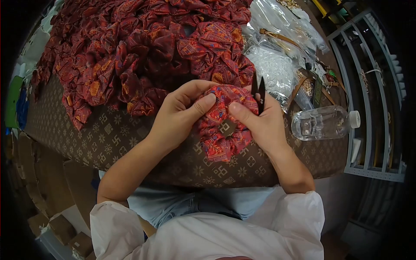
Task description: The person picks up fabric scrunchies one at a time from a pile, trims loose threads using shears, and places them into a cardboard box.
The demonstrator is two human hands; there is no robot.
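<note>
A red patterned fabric scrunchie (216,146) is held up over the front part of the table, its ring hole facing me. My left hand (182,110) pinches its upper left side between thumb and bent fingers. On the upper right side, my right hand (264,125) grips the same scrunchie, thumb pressed on the cloth. Black thread snips (261,93) stick up from the right hand, blades pointing away from me; their handle is hidden in the palm. Just beyond the hands lies a big heap of matching red scrunchies (130,52).
A brown patterned cloth (117,141) covers the table. To the right lie a clear plastic bottle (320,123) with a white cap and plastic bags (273,65). A grey metal rack (344,56) stands beyond the right edge. Cardboard boxes (50,173) sit at lower left.
</note>
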